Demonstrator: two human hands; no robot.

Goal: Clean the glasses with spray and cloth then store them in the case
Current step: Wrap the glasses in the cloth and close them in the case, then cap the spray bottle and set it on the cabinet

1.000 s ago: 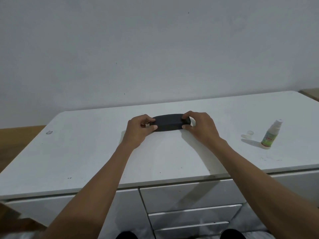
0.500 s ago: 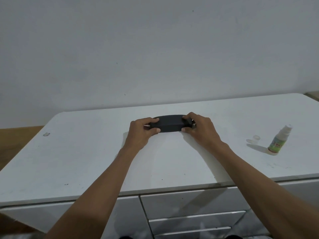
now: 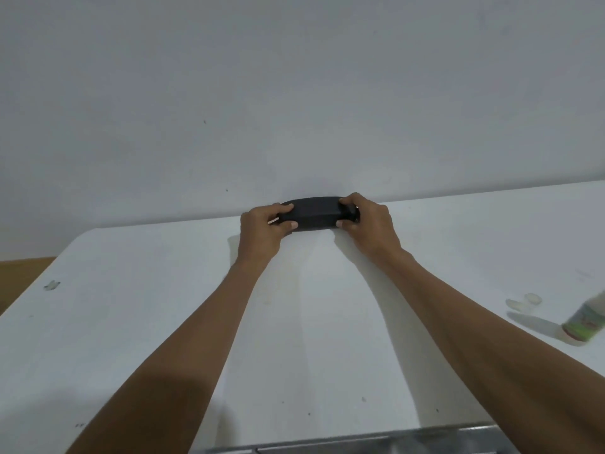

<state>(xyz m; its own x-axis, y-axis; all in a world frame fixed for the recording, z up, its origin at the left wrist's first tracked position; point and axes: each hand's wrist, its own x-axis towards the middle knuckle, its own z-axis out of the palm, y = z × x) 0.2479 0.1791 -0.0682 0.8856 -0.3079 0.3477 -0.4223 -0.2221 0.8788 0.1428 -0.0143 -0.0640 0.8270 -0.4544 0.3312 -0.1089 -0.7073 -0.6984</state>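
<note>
A closed black glasses case (image 3: pixel 313 213) lies near the back edge of the white cabinet top (image 3: pixel 163 322), close to the wall. My left hand (image 3: pixel 262 229) grips its left end and my right hand (image 3: pixel 368 224) grips its right end, thumbs on the near side. A small spray bottle (image 3: pixel 586 321) with a green label stands at the far right, cut off by the frame edge. Neither the glasses nor a cloth can be seen.
A small clear cap (image 3: pixel 532 299) lies on the top just left of the spray bottle. The grey wall (image 3: pixel 294 93) rises right behind the case. The cabinet's front edge (image 3: pixel 327 444) runs along the bottom, and wooden floor (image 3: pixel 19 273) shows at the left.
Both hands have pushed the case away from me to the back edge by the wall. The view has shifted, so the spray bottle now sits at the right frame edge.
</note>
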